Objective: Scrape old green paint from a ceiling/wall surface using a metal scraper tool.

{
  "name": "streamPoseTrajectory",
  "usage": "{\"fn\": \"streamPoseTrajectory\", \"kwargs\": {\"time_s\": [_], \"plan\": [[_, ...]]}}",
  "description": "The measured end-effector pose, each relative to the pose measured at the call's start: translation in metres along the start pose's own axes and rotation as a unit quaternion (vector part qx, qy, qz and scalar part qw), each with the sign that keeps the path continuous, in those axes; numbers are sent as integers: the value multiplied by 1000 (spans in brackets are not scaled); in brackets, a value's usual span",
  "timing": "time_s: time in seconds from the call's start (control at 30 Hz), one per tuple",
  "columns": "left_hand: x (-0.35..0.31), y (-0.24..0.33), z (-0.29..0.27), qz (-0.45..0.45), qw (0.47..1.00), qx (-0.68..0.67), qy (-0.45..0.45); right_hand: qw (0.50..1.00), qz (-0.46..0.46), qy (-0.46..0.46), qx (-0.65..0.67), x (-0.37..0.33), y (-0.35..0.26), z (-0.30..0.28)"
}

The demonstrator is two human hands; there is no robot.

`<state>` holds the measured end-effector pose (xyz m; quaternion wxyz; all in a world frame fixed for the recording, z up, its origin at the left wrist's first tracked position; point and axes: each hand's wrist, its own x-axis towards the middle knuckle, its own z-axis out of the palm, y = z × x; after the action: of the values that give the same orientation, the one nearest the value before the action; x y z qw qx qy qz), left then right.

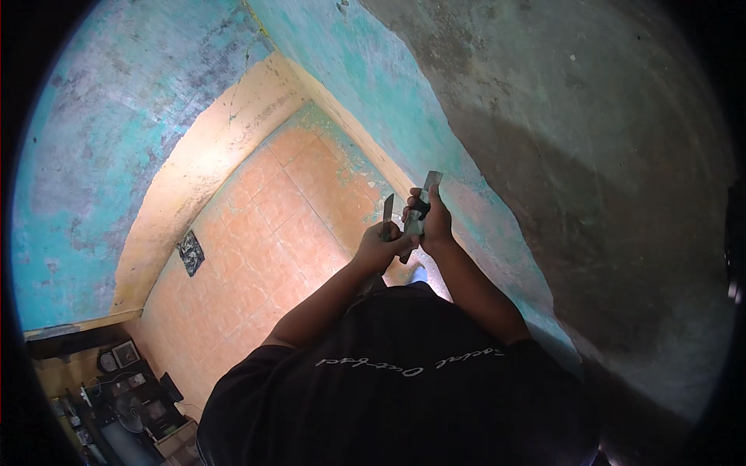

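Observation:
Close together in front of my chest, both hands are closed on flat tools. My left hand (378,247) grips a narrow dark blade (388,208) that points upward, its handle hidden in the fingers. In my right hand (437,222) is a flat grey scraper-like tool (433,180), its pale end sticking up past the fingers and a dark part across its middle. The left fingers reach the lower end of that tool; whether they also grip it I cannot tell. Something blue (420,274) shows just below the hands, partly hidden by my shirt.
A turquoise wall (458,147) with a bare grey area (590,155) rises on the right, close to my right arm. Peach floor tiles (272,233) run along a cream wall base (186,171). A black-and-white packet (190,253) lies by it. A fan (130,412) stands among clutter at lower left.

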<state>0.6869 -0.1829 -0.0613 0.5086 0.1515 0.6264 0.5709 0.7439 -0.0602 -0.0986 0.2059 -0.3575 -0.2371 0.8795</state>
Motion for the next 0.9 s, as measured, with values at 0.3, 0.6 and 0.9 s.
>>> {"fn": "streamPoseTrajectory", "kwargs": {"time_s": [0.3,0.6,0.9], "plan": [[14,-28,-7,26,998,-10,-51,1000,14,1,-26,-5,3,1],[37,-35,-21,88,989,114,-11,998,-47,-18,-25,7,8,1],[55,-28,-41,71,994,80,-17,998,-46,49,-22,19,9,17]]}}
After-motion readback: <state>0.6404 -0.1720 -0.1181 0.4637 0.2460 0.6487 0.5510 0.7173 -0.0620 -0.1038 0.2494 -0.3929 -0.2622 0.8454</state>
